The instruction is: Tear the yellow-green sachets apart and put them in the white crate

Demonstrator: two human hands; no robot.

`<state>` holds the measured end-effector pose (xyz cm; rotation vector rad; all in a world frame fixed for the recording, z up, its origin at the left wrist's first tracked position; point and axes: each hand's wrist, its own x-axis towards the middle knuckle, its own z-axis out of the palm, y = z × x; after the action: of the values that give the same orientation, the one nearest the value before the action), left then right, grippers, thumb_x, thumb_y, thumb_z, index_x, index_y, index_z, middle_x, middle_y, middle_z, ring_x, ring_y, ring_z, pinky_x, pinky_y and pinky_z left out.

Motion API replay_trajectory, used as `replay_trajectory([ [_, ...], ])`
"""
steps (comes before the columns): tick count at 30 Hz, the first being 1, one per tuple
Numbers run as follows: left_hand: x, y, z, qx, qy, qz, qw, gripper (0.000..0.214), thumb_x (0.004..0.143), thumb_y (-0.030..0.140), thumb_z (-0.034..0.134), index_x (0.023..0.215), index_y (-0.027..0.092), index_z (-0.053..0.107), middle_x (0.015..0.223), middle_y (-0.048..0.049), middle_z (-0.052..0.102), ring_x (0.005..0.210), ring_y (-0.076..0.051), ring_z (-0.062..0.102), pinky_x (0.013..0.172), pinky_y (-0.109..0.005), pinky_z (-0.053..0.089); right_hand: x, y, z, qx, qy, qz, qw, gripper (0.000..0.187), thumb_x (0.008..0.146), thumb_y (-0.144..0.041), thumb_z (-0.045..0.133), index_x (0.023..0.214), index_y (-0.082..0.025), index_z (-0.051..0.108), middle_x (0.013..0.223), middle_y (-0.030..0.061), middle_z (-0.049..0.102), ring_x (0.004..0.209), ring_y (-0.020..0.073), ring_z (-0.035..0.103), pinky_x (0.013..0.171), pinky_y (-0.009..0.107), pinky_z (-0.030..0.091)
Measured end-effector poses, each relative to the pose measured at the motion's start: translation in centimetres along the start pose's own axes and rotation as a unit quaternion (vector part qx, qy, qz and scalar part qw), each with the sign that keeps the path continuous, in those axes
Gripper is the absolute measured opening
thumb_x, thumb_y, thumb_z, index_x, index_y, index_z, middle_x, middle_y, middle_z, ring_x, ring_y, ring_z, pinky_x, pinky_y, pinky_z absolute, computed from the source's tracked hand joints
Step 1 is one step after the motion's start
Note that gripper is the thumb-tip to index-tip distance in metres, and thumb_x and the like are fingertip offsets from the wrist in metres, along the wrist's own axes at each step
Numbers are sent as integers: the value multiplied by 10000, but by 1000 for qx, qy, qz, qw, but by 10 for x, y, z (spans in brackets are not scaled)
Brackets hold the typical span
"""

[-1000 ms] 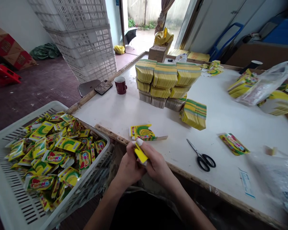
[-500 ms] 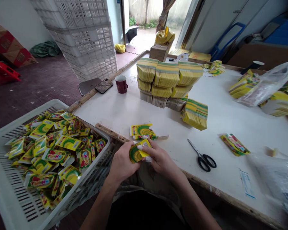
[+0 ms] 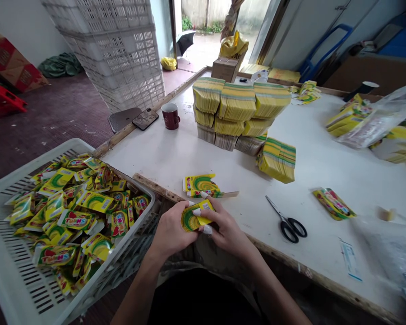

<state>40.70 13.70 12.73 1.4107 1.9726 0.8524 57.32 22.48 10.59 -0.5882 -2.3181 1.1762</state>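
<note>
Between both hands, over the table's front edge, is a small yellow and green printed box (image 3: 191,220). My left hand (image 3: 171,228) grips its left end, with the thumb hidden under or behind it. My right hand (image 3: 225,225) holds the right end; white coverings are on some fingertips. Just beyond the fingers lies another yellow carton (image 3: 202,183), flat on the table, with a thin pale strip beside it. On my left a white plastic crate (image 3: 77,146) holds a heap of folded boxes of the same print.
Stacks of flat yellow cartons (image 3: 238,101) stand mid-table. Black-handled scissors (image 3: 289,228) and a printed packet (image 3: 333,203) lie to the right. A maroon mug (image 3: 171,117) and a phone (image 3: 145,118) are at the left edge. Clear plastic bags (image 3: 385,243) lie far right.
Both hands still hold the box, which has turned slightly and lies a little flatter. The right fingers have shifted a little on it. The view has moved slightly.
</note>
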Motion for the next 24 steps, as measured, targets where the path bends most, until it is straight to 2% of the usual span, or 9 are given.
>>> replay_trajectory([
  [3, -1, -2, 0, -22, -17, 4, 1000, 524, 640, 312, 745, 1116, 185, 565, 1041, -76, 686, 925, -245, 654, 811, -343, 502, 2, -2, -12, 15, -10, -4, 1000, 101, 876, -263, 622, 951, -196, 629, 1293, 164, 546, 1180, 282, 575, 925, 396, 490],
  [5, -2, -2, 0, -26, -13, 6, 1000, 535, 635, 316, 752, 1118, 185, 564, 1036, -72, 684, 921, -240, 652, 812, -339, 499, 3, -3, -19, 2, -13, -5, 1000, 74, 873, -247, 620, 922, -195, 601, 1275, 160, 553, 1137, 275, 592, 911, 394, 492],
  [11, -3, 1, 0, -27, -15, -1, 1000, 517, 634, 341, 749, 1093, 187, 570, 977, -56, 683, 856, -226, 649, 761, -329, 495, -1, -4, -15, -44, -37, -25, 998, 229, 872, -181, 584, 1098, -200, 551, 1317, 167, 475, 1119, 266, 570, 911, 400, 490],
  [16, -6, 3, -1, -26, -19, 8, 999, 484, 645, 312, 736, 1085, 192, 573, 977, -47, 687, 868, -219, 653, 771, -320, 498, 1, -7, -17, -41, -43, -19, 998, 94, 891, -199, 563, 984, -210, 555, 1242, 133, 500, 1061, 246, 584, 889, 381, 495],
  [18, -5, 4, -1, -17, -16, 5, 1000, 503, 636, 318, 741, 1092, 189, 574, 995, -56, 691, 888, -231, 657, 781, -330, 503, 1, -9, -19, -42, -48, -12, 998, 96, 894, -223, 566, 985, -207, 542, 1240, 134, 494, 1053, 247, 581, 884, 382, 498],
  [21, -4, 4, -1, 1, -9, 9, 1000, 546, 612, 306, 755, 1108, 172, 572, 1013, -75, 693, 911, -249, 661, 800, -347, 512, -1, -11, -18, -20, -51, -2, 998, 172, 905, -283, 559, 1048, -205, 503, 1278, 145, 457, 1129, 262, 545, 929, 397, 489],
  [24, -3, 4, 1, 27, 11, 30, 999, 539, 623, 286, 739, 1117, 158, 565, 1016, -91, 692, 931, -263, 663, 822, -367, 517, -4, -11, -9, 4, -21, 16, 1000, 216, 954, -268, 459, 1163, -216, 438, 1352, 150, 411, 1276, 264, 458, 1032, 434, 433],
])
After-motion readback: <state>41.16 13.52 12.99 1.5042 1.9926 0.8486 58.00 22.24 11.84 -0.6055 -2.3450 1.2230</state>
